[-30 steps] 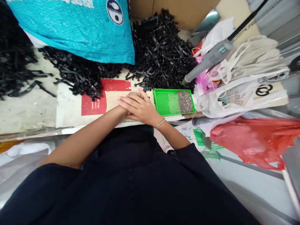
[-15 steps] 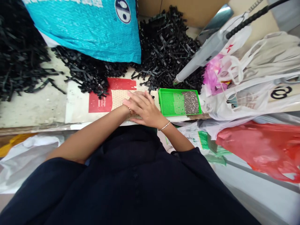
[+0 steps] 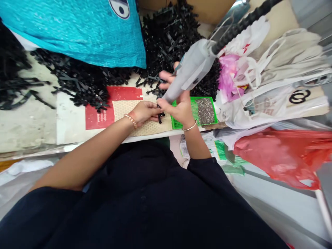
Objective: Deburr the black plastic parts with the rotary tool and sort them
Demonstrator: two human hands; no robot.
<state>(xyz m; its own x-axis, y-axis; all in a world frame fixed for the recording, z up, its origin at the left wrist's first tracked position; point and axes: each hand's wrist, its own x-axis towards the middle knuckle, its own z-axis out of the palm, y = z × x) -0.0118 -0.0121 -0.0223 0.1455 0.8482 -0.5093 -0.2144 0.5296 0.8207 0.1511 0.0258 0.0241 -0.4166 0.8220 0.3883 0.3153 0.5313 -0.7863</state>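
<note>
My left hand point(image 3: 147, 112) pinches a small black plastic part point(image 3: 160, 117) above the beige patterned mat point(image 3: 127, 108). My right hand point(image 3: 178, 100), its fingers spread, is at the lower body of a grey powered screwdriver point(image 3: 193, 69), which slants down to the left with its tip beside the black part. Whether the palm bears on the tool cannot be made out. Partly behind my right wrist lies a green tray point(image 3: 193, 99) with small metal screws point(image 3: 206, 110) in its right half.
Heaps of black parts point(image 3: 171, 38) cover the back and left of the table point(image 3: 28, 128). A blue sack point(image 3: 77, 34) lies at the back left. Plastic bags point(image 3: 230, 74) crowd the right, and a red bag point(image 3: 282, 152) hangs in front.
My hands were together over the mat and are now apart. My left hand has a black part in its fingers; my right hand has moved to the screwdriver, whose tip has come down leftward.
</note>
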